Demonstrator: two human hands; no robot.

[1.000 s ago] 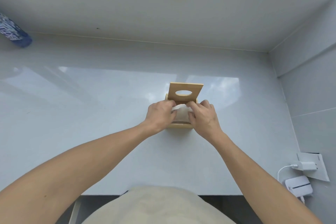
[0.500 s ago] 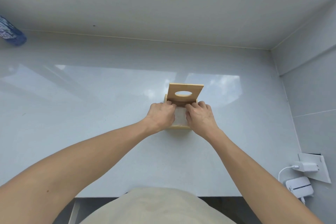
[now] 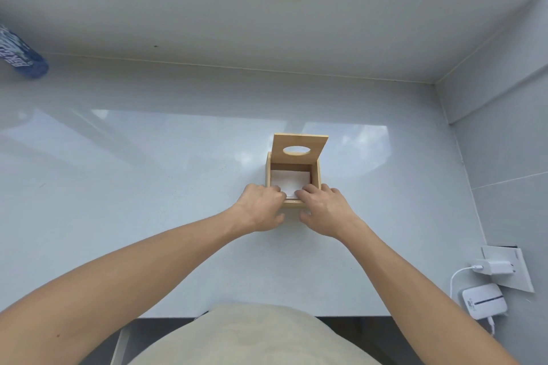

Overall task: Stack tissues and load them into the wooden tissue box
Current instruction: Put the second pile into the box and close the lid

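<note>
Both hands, left hand (image 3: 262, 207) and right hand (image 3: 324, 209), curl fingertips over the near rim of the square wooden tissue box (image 3: 318, 179), gripping nothing; white folded tissues (image 3: 289, 182) lie flat just beyond, hinged lid (image 3: 299, 147) upright behind.

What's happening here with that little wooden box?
A person is loading tissues into a wooden tissue box on a white counter. The white stack lies flat inside. The left hand and right hand rest at the box's near edge, fingertips over the rim on the tissues. The lid, with its oval hole, stands open at the back.
</note>
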